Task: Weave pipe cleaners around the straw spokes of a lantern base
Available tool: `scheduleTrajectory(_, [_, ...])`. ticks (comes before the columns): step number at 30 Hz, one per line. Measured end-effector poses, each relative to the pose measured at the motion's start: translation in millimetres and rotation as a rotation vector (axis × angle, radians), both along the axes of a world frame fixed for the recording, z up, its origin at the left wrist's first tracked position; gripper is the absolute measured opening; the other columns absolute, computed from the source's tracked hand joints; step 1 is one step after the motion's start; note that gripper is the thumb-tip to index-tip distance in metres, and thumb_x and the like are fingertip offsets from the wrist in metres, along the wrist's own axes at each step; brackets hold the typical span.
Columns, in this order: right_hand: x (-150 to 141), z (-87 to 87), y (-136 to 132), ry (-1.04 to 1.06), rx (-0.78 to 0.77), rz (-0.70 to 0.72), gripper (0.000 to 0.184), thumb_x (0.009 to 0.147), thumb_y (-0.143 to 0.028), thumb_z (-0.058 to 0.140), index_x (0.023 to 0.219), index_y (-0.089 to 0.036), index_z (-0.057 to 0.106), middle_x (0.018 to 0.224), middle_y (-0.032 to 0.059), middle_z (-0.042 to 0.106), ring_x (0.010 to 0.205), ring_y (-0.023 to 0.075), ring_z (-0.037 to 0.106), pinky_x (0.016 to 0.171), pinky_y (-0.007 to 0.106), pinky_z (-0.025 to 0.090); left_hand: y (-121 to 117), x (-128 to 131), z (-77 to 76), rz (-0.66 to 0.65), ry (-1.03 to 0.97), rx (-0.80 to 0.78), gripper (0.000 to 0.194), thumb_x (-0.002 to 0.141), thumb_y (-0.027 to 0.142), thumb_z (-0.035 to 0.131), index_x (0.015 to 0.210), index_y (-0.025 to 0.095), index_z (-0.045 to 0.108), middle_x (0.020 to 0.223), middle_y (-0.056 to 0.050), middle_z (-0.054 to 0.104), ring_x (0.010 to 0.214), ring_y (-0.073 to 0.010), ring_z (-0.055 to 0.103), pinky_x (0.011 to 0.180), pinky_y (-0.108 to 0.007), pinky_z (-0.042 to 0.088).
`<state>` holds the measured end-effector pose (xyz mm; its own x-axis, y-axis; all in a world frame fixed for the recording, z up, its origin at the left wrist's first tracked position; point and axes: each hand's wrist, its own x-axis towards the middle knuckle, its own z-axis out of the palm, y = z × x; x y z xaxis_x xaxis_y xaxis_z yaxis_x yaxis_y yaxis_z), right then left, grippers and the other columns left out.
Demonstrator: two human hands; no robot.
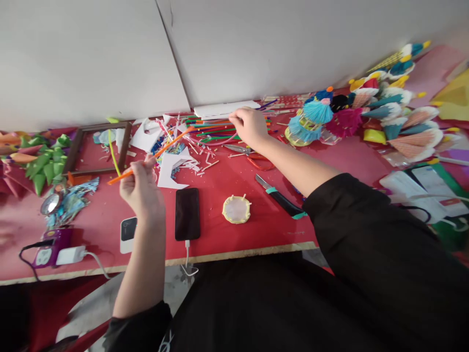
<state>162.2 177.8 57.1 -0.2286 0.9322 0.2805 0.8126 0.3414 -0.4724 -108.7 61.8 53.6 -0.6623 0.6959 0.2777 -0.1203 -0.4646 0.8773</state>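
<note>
My left hand (141, 190) is closed on a long thin orange pipe cleaner (172, 143), which slants up to the right. A yellow-green strip (113, 151) rises from behind the same fingers; whether they grip it too I cannot tell. Over the back of the table my right hand (251, 128) has its fingers pinched together, and what they hold, if anything, is hidden. Just below those fingers passes a curved pink strand (216, 143), near several coloured sticks (216, 128). A small round yellow-rimmed piece (236, 209) with short pegs lies nearer me.
A black-handled knife (284, 200) and red-handled scissors (258, 160) lie on the red table (216, 234). Left of them are a phone (187, 214), white paper scraps (170, 170) and a brown frame (126, 139). Paper umbrellas (414, 132) and a blue-roofed model (309, 120) stand right.
</note>
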Motion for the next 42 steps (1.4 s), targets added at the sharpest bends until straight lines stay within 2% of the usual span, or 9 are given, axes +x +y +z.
scheduleTrajectory(5, [-40,41.3,-60,-0.083,0.151,0.385,0.036,0.098,-0.04,0.053,0.128,-0.022,0.063,0.145,0.0103,0.056,0.133,0.029,0.05,0.114,0.046,0.037,-14,43,-4.7,-0.226,0.016,-0.069,0.039,0.073,0.052,0.085,0.078,0.021,0.061,0.083,0.003,0.074,0.085,-0.0155,0.077,0.097,-0.036,0.06])
scheduleTrajectory(8, [-59,59.8,-94,-0.057,0.018,0.507,0.04,0.102,-0.024,0.044,0.141,-0.023,0.054,0.137,0.0094,0.062,0.121,0.0233,0.058,0.098,0.036,0.047,-21,59,6.5,-0.397,0.007,-0.068,0.033,0.078,0.05,0.082,0.085,0.023,0.064,0.085,0.001,0.074,0.088,-0.0158,0.076,0.099,-0.035,0.058])
scheduleTrajectory(12, [-53,66.4,-109,-0.035,-0.052,0.43,0.038,0.103,-0.016,0.036,0.127,-0.022,0.065,0.123,0.0066,0.068,0.106,0.0192,0.065,0.082,0.029,0.048,-26,56,10.2,-0.49,0.052,-0.056,0.024,0.084,0.031,0.076,0.104,0.027,0.063,0.094,0.0,0.075,0.102,-0.0175,0.074,0.103,-0.037,0.056])
scheduleTrajectory(15, [-32,64.6,-111,0.005,-0.044,0.293,0.033,0.104,-0.023,0.039,0.121,-0.022,0.068,0.116,0.0067,0.07,0.103,0.0213,0.066,0.084,0.032,0.047,-28,46,-6.5,-0.557,0.24,-0.169,0.05,0.079,0.019,0.07,0.124,0.033,0.053,0.113,-0.003,0.072,0.098,-0.0169,0.073,0.091,-0.035,0.06])
scheduleTrajectory(18, [-8,62.2,-120,0.044,-0.086,0.204,0.031,0.102,-0.021,0.037,0.111,-0.021,0.066,0.101,0.0073,0.072,0.094,0.0225,0.067,0.081,0.033,0.047,-32,42,-26.4,-0.965,0.794,-0.407,0.046,0.082,0.02,0.057,0.128,0.026,0.055,0.123,-0.011,0.069,0.104,-0.0203,0.072,0.088,-0.038,0.061])
scheduleTrajectory(22, [20,54.6,-140,0.037,-0.211,0.1,0.025,0.099,-0.025,0.037,0.1,-0.026,0.062,0.086,0.0071,0.07,0.077,0.0241,0.065,0.069,0.035,0.044,-38,55,-36.5,-1.211,0.963,-0.447,0.043,0.075,0.02,0.066,0.118,0.024,0.067,0.117,-0.01,0.074,0.103,-0.0244,0.073,0.091,-0.041,0.06])
scheduleTrajectory(28, [50,19.5,-160,0.144,-0.492,-0.043,0.017,0.093,-0.037,0.049,0.099,-0.033,0.064,0.077,0.0034,0.071,0.068,0.0259,0.065,0.065,0.037,0.043,-34,81,-34.8,-1.204,1.083,-0.448,0.031,0.075,0.024,0.071,0.107,0.026,0.07,0.108,-0.008,0.074,0.102,-0.0276,0.071,0.097,-0.046,0.056])
scheduleTrajectory(34, [66,-7.4,-179,0.356,-0.456,-0.108,0.014,0.089,-0.041,0.054,0.082,-0.031,0.061,0.081,0.0027,0.07,0.076,0.0243,0.066,0.073,0.039,0.048,-39,89,-40.6,-1.077,1.089,-0.455,0.007,0.083,0.019,0.061,0.077,0.023,0.061,0.1,-0.009,0.072,0.096,-0.0278,0.07,0.092,-0.048,0.055])
scheduleTrajectory(42, [71,-20.8,-198,0.5,-0.721,0.037,0.013,0.088,-0.043,0.06,0.087,-0.03,0.064,0.077,-0.0007,0.066,0.068,0.0182,0.061,0.065,0.034,0.048,-62,83,-50.3,-0.841,0.841,-0.533,0.004,0.096,0.027,0.051,0.097,0.023,0.051,0.107,-0.008,0.075,0.095,-0.0203,0.073,0.077,-0.033,0.059])
